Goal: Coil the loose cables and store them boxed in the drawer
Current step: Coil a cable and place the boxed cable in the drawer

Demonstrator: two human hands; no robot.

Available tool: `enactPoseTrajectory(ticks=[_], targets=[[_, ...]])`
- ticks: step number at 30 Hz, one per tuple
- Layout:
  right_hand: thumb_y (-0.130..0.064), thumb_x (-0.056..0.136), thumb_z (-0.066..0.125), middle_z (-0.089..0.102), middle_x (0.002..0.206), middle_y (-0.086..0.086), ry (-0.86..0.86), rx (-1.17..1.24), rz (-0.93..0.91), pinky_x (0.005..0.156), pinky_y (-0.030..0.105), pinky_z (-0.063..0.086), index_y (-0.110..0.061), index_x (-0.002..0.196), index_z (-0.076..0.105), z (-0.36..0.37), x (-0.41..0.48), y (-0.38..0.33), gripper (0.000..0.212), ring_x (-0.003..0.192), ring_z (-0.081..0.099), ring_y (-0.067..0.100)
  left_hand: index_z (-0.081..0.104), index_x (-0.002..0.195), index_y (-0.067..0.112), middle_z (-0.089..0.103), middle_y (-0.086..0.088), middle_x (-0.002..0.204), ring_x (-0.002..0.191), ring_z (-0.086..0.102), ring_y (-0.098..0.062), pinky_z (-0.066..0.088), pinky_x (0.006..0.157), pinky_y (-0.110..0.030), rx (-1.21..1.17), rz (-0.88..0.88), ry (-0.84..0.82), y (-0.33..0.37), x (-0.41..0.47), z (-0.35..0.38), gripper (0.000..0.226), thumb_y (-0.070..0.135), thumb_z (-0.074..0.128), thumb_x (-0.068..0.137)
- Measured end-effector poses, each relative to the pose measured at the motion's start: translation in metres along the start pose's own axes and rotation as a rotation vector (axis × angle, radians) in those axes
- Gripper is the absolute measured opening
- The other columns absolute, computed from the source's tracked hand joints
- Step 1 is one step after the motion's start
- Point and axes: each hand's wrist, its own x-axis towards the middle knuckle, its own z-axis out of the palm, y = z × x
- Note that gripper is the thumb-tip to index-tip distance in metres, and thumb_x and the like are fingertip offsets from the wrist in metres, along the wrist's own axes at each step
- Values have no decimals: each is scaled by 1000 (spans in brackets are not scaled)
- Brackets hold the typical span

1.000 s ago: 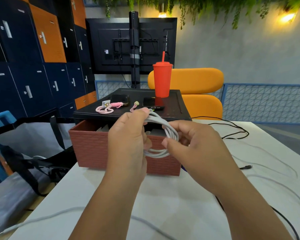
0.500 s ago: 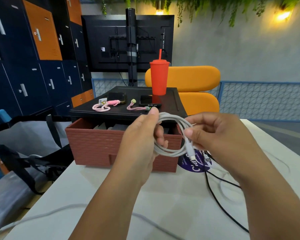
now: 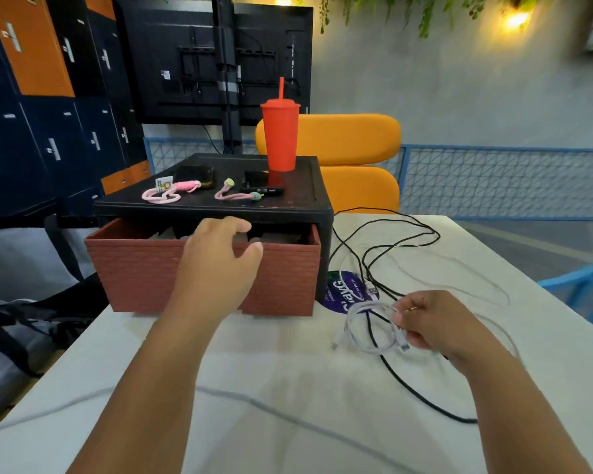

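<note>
The coiled white cable (image 3: 374, 331) hangs as a loose loop at about four o'clock from the drawer (image 3: 199, 268), low over the white worktop (image 3: 288, 388). Its longer span runs top to bottom, with one plug end poking out toward seven o'clock. The right hand (image 3: 432, 323) holds the loop at its right edge, fingers (image 3: 403, 311) curled and pinching the strands. The left hand (image 3: 220, 265) reaches over the front rim of the open brick-patterned drawer, fingers bent and slightly spread, gripping nothing visible. A black cable (image 3: 384, 241) sprawls at three o'clock from the drawer. A purple sticker (image 3: 339, 292) by the drawer's corner carries white lettering, too blurred to read reliably. A red tumbler (image 3: 280, 135) stands upright on the black cabinet top (image 3: 288, 200).
</note>
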Motion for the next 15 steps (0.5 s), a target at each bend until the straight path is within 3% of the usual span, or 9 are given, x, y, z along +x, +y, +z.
enactPoseTrajectory(ticks=[4, 6, 9, 12, 15], targets=[[8, 83, 55, 50, 47, 4, -2, -95, 126, 43, 19, 37, -5, 66, 59, 4, 12, 28, 21, 35, 41, 12, 56, 123, 24, 48, -1, 132, 122, 44, -25, 29, 109, -50, 202, -15, -9, -23, 8, -4, 33, 34, 52, 91], [7, 82, 56, 51, 49, -1, 2, -258, 119, 52, 24, 42, -10, 61, 58, 6, 19, 36, 27, 42, 45, 12, 56, 123, 26, 48, 0, 133, 127, 38, -25, 14, 113, -53, 272, -12, -30, -30, 10, -4, 32, 35, 50, 93], [-5, 83, 60, 58, 66, 5, 26, -449, 88, 68, 28, 45, -9, 72, 63, 11, 23, 37, 12, 65, 54, 21, 56, 124, 26, 48, 0, 133, 131, 34, -25, 3, 114, -53, 305, 13, -37, -35, 11, -3, 31, 33, 47, 95], [-10, 84, 57, 65, 82, 10, 77, -568, 83, 69, 22, 40, -10, 78, 65, 14, 23, 35, 10, 84, 60, 25, 54, 126, 26, 48, -1, 131, 130, 35, -25, 1, 114, -52, 319, 36, -37, -37, 11, -3, 31, 30, 46, 96], [-14, 87, 51, 65, 83, 8, 176, -556, 14, 57, 21, 36, -10, 92, 70, 14, 18, 22, 19, 78, 55, 22, 49, 132, 26, 47, -2, 131, 130, 34, -23, 1, 114, -51, 300, 64, -38, -41, 11, -1, 36, 27, 46, 96]])
